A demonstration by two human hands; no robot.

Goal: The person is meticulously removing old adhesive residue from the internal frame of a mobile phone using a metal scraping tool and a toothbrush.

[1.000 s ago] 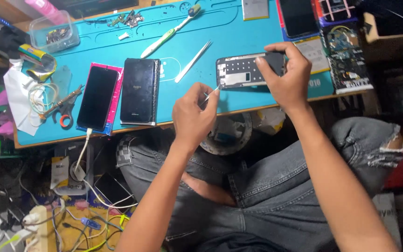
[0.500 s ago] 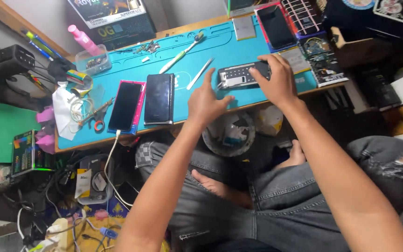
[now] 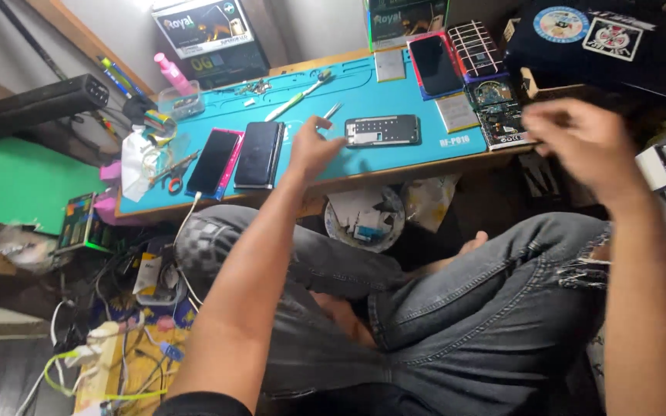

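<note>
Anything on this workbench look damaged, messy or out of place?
The opened phone lies on the blue mat with its back off and insides bare, near the left hand. A bare circuit board sits at the mat's right end. A crumpled white cloth lies left.

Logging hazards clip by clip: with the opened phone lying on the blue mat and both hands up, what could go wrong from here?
1. The opened phone lies unheld with its insides exposed. The left hand hovers just beside it, pinching what looks like a thin tool, and a slip could scratch the parts.
2. The right hand is blurred in motion off the mat's right edge and could knock the circuit board there.
</note>
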